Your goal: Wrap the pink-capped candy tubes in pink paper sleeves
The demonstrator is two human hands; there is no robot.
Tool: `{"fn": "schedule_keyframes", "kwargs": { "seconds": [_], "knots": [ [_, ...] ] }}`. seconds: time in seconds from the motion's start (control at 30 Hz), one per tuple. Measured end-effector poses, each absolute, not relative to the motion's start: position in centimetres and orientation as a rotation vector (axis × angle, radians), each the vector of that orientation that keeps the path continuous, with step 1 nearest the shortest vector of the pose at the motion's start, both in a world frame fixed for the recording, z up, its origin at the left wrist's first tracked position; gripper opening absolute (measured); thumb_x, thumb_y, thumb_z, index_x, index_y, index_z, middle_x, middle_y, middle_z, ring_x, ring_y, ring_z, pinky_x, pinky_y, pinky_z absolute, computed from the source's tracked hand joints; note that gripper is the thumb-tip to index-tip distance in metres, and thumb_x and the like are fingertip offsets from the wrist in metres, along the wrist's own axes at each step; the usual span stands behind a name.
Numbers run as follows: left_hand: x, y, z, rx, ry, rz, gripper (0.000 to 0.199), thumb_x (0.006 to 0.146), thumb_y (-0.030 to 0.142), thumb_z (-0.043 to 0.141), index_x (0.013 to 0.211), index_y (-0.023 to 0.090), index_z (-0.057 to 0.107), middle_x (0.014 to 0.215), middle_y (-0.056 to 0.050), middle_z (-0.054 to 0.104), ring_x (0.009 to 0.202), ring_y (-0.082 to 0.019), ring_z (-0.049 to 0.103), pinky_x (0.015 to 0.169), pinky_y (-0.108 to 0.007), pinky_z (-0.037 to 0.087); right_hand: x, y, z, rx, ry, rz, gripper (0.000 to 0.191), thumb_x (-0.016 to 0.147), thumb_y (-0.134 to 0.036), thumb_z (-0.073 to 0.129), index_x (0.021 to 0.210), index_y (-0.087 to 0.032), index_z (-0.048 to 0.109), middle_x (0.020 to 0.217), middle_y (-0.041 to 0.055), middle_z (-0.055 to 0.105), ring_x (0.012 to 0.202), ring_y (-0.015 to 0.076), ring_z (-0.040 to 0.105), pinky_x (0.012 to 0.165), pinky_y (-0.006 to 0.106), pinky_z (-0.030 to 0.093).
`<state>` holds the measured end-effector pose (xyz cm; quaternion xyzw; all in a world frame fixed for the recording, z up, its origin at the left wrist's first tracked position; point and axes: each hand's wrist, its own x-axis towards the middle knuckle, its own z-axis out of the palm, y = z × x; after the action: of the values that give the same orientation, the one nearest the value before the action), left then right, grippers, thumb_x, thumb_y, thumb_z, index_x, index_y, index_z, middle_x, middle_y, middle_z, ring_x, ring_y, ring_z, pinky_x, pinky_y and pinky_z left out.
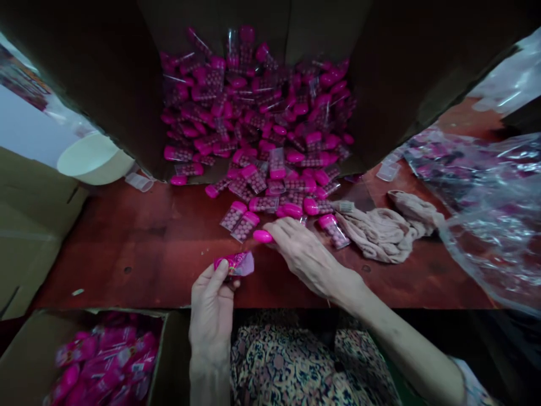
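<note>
Pink-capped clear packets lying in a big heap at top middle of the frame, sitting between brown cardboard walls and spilling down onto a red-brown wooden table. Lots and lots left in that pile, with only a few lying loose near the hands. At lower left of the frame, an open cardboard box holding many shiny pink wrapped packs, filled almost up to its rim. At bottom middle, a left hand curling partly shut, with thumb and fingers pinching one pink pack up off the table. Just beside it, a right hand reaching out over the table, a little open, with fingers touching a pink oval cap, though how tight is hard to tell. At right of the frame, soft tan cloth lying bunched up, and a clear plastic bag lying with pink things showing through it. At upper left of the frame, a white bowl sitting behind the cardboard.
</note>
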<state>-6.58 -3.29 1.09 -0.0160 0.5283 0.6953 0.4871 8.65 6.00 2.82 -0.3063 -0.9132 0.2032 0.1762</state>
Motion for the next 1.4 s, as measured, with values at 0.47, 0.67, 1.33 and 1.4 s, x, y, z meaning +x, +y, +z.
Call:
{"fn": "schedule_keyframes", "kwargs": {
  "seconds": [0.47, 0.67, 1.33, 1.4],
  "knots": [
    [-3.7, -3.3, 2.5, 0.237, 1.243, 1.698, 0.020, 0.065, 0.033, 0.076, 0.078, 0.018, 0.075, 0.081, -0.004, 0.074, 0.072, -0.015, 0.065, 0.070, -0.025, 0.051, 10.3, 0.9, 3.4, -1.005, -1.796, 1.657, 0.026, 0.096, -0.035, 0.040, 0.088, -0.019, 0.058, 0.067, -0.0023, 0.057, 0.054, 0.0092, 0.050, 0.052, 0.022, 0.042],
    [-3.7, -3.5, 2.1, 0.425, 1.272, 1.539, 0.019, 0.072, 0.036, 0.070, 0.077, 0.018, 0.074, 0.075, -0.004, 0.073, 0.075, -0.019, 0.065, 0.072, -0.029, 0.051, 10.7, 0.5, 2.8, -1.013, -1.637, 1.689, 0.027, 0.095, -0.035, 0.041, 0.102, -0.018, 0.060, 0.066, -0.0025, 0.055, 0.051, 0.0080, 0.048, 0.047, 0.020, 0.041],
    [-4.1, -2.9, 1.5, 0.433, 1.114, 1.260, 0.017, 0.077, 0.029, 0.065, 0.077, 0.016, 0.075, 0.080, -0.006, 0.073, 0.079, -0.017, 0.063, 0.079, -0.027, 0.047, 12.1, 0.6, 2.4, -0.952, -1.891, 1.548, 0.042, 0.088, -0.019, 0.054, 0.128, -0.032, 0.053, 0.096, -0.0020, 0.069, 0.072, 0.0110, 0.060, 0.068, 0.023, 0.049],
    [-3.9, -2.7, 1.4, 0.399, 1.119, 1.253, 0.017, 0.075, 0.030, 0.068, 0.075, 0.015, 0.074, 0.074, -0.006, 0.072, 0.072, -0.016, 0.063, 0.074, -0.027, 0.048, 12.1, 0.2, 1.8, -1.042, -1.808, 1.514, 0.030, 0.086, -0.024, 0.058, 0.115, -0.028, 0.064, 0.078, -0.0015, 0.067, 0.059, 0.0101, 0.055, 0.053, 0.021, 0.045]
  ]
}}
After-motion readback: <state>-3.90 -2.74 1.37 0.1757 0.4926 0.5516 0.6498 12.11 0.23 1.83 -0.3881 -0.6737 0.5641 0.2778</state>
